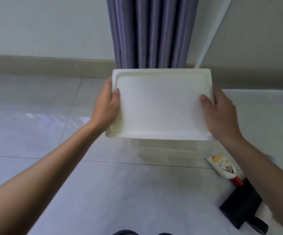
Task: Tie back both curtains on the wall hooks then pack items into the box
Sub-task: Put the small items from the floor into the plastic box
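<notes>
Above the tiled floor, both outstretched hands' fingers grasp the white lid's opposite edges.

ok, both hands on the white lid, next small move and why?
Probably lift the white lid clear and set it aside on the floor. Left hand and right hand grip its short edges, while the tube and black pouch remain unpacked.

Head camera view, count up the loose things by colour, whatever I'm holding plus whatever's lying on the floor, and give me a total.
White: 2, the lid held by the left hand and right hand, and the red-capped tube on the floor
Black: 1, the pouch beside the tube
Total: 3
</notes>
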A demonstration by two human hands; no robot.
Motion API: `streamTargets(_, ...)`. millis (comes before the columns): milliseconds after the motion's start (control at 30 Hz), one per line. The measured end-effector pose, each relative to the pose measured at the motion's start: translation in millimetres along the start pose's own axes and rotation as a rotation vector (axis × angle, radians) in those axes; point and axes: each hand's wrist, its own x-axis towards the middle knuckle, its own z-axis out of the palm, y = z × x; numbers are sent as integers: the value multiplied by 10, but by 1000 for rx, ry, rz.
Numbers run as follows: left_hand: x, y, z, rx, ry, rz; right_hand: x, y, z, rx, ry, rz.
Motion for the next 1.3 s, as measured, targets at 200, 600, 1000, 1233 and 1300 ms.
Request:
streamTargets(200, -104, -740, -1123, 10, 274, -139, 296, -885, 803, 48, -454, -241)
streamTargets(600, -604, -1776, -1559, 316, 134, -721, 343, -1054, 2799, -214, -911, 94)
streamTargets(1000, -760, -2159, -1387, 584, -36, -919, 93, -1074, 2731, -219, -1205, 199)
streamTargets(1233, -382, -1742, -1223, 772, 146, -493, 219, -1435, 1515, 85, -1182, -106)
streamTargets(1300, -107, -1309, -905, 634, 143, -231, 309, -1316, 806, 228, -1078, -96)
